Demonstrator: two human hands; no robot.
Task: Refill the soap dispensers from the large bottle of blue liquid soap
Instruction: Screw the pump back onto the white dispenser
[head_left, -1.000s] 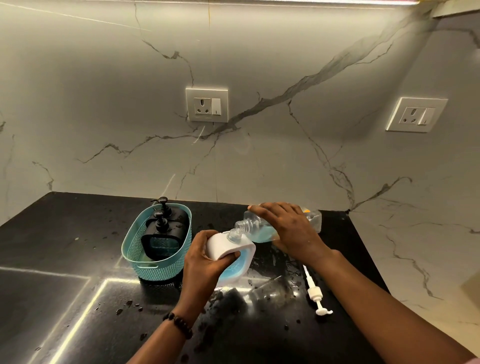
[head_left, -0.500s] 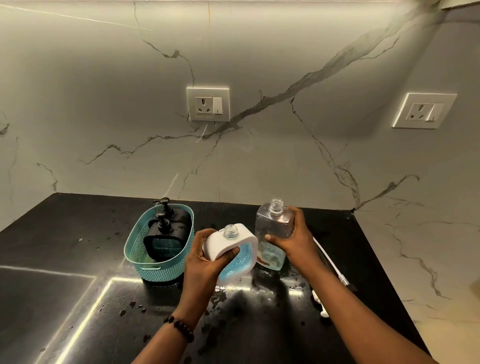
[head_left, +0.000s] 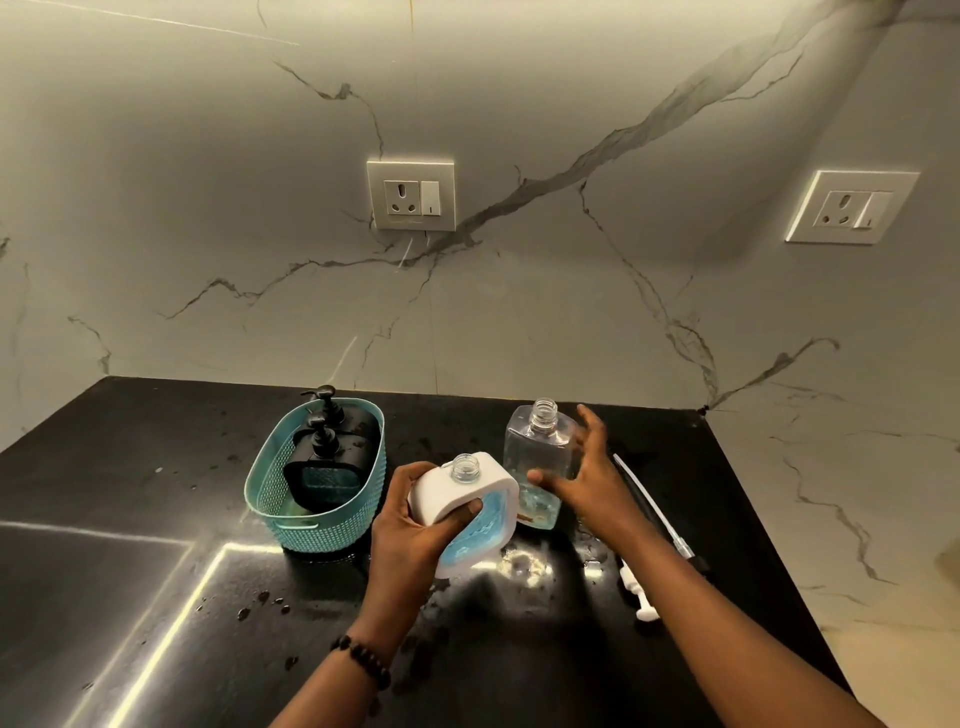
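White dispenser (head_left: 457, 499) gripped, clear bottle (head_left: 540, 462) upright

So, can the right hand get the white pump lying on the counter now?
Probably yes. The right hand is open beside the clear bottle and holds nothing. The white pump lies uncovered on the counter, just right of that forearm.

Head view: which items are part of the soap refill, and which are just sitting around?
In the job:
- white dispenser, cap off, held by the left hand
- clear bottle, upright, uncapped, right hand open beside it
- white pump lying on the counter
- black dispensers in the teal basket

Lying about:
- two wall sockets
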